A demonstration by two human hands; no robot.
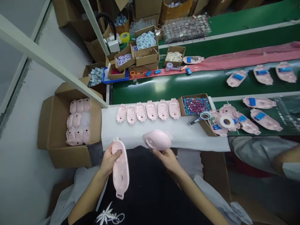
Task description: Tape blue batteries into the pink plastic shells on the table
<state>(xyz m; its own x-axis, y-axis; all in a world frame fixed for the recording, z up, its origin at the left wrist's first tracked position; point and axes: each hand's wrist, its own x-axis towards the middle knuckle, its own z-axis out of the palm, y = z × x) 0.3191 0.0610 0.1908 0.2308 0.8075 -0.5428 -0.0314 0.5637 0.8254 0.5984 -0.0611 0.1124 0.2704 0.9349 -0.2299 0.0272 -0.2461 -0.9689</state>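
Note:
My left hand (109,159) is closed around the upper side of a long pink plastic shell (121,179), its inner face and end loops turned up toward me. Closed on a second pink shell (157,139) is my right hand (166,157); that shell is smeared by motion and shows its rounded outer side. Both shells are in the air near the front edge of the white sheet (187,134). Beyond them, several pink shells (152,110) stand in a row along the sheet.
Left is a cardboard box (53,137) holding more pink shells. A carton of wired parts (197,105) and a tape roll (226,122) sit to the right. Shells with blue blocks (266,119) lie on the green belt. A person's arm (284,157) shows at the right edge.

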